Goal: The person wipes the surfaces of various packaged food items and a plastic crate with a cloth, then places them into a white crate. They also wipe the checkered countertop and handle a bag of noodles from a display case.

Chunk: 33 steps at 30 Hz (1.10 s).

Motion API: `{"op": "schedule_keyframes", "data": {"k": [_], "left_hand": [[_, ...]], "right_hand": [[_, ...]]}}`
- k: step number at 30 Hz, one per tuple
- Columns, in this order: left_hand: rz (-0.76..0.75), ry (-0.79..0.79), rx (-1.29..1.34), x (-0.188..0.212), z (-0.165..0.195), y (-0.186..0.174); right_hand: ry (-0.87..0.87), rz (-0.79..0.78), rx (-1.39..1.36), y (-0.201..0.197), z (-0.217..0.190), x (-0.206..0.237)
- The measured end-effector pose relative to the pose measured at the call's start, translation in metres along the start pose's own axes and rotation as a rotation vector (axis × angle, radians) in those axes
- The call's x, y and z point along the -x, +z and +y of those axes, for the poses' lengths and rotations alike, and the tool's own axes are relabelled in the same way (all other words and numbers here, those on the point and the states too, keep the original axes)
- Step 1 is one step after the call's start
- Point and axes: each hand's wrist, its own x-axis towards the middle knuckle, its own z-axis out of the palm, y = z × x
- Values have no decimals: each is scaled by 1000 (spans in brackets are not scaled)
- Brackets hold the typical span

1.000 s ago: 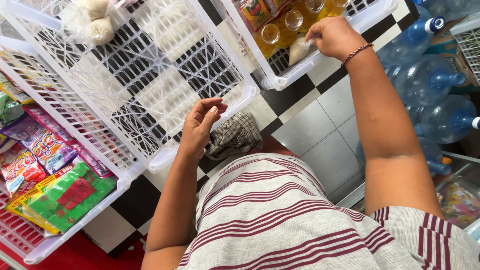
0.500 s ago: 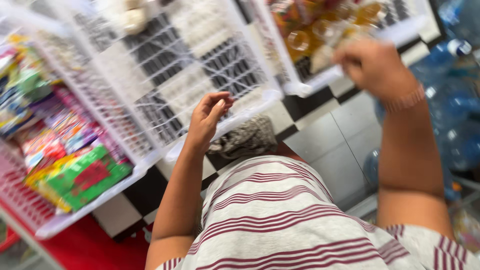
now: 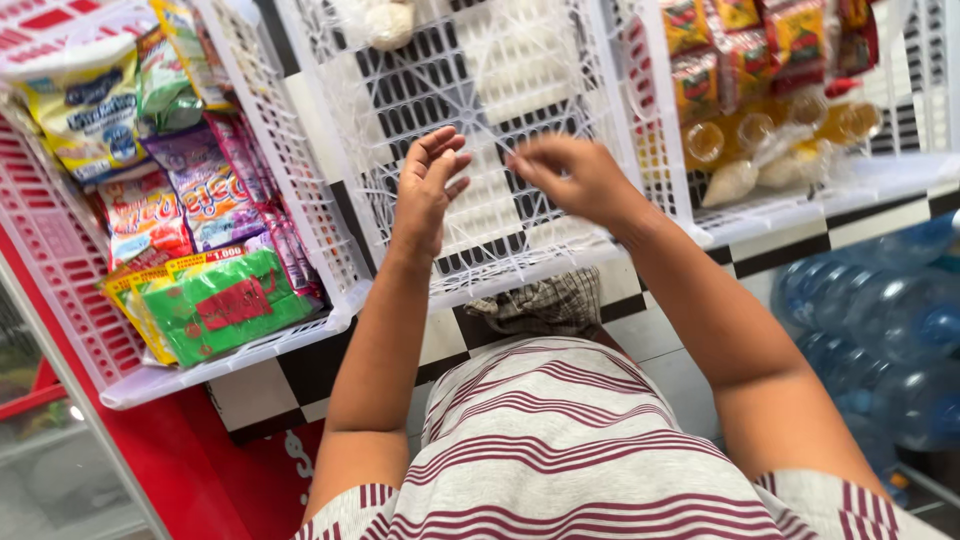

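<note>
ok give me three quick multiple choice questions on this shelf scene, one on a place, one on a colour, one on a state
1. Where are both hands?
A. over the middle white basket
B. inside the left basket
C. on the water bottles

2. What colour is the flat packet at the front of the left basket?
A. blue
B. green
C. black

3. How is the left hand?
A. gripping a jar
B. closed in a fist
C. open, holding nothing

Answers:
1 A, the left hand and right hand hang over the middle basket.
2 B, the green packet lies in the left basket.
3 C, its fingers are spread and bare.
</note>
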Motion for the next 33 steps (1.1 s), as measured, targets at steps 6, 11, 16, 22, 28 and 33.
{"op": "schedule_keyframes", "data": {"k": [6,11,16,22,28,33], "left_hand": [[109,-51,274,7,-11,-21],[162,-69,400,5,-8,-26],[152,-69,375,3,-2,-26],[224,254,103,8,13,-28],[198,519,-706,28,28,-3],[147,630,-851,50,19,26]], "right_hand": [[-9,41,128,59,53,-160],[-561,219,453,106,84,-241],[-320,118,316,123,79,-279],[-343,123,89,75,35,-240],[-290,-84,18,35,-47,-138],[-121,-222,-344,15,-92,-55]]}}
